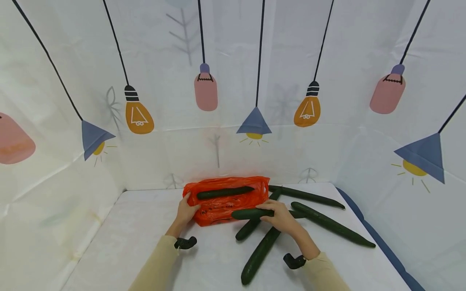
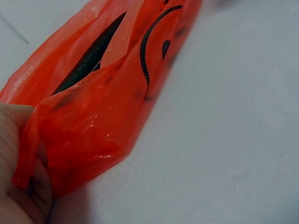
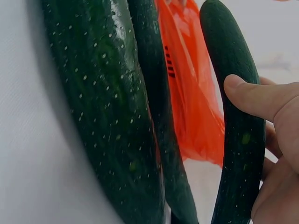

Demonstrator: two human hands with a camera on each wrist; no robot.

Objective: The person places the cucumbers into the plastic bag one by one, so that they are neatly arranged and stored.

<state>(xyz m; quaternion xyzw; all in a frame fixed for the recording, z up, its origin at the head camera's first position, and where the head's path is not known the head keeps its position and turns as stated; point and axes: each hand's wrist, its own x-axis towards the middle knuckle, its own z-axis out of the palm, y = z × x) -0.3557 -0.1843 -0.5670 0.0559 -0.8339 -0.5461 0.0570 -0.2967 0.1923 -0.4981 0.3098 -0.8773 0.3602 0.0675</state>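
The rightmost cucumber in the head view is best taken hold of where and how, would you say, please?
The rightmost cucumber is long, slim and lies flat on the table with its middle uncovered, so I'd grip that middle from above, across its width, probably with the right hand once the held cucumber is put down.

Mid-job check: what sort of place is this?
Probably a makeshift screened booth for tabletop work; nothing in view names it. Lamp-printed white sheeting hangs at the left, back and right of a white table, where cucumbers and a red bag lie.
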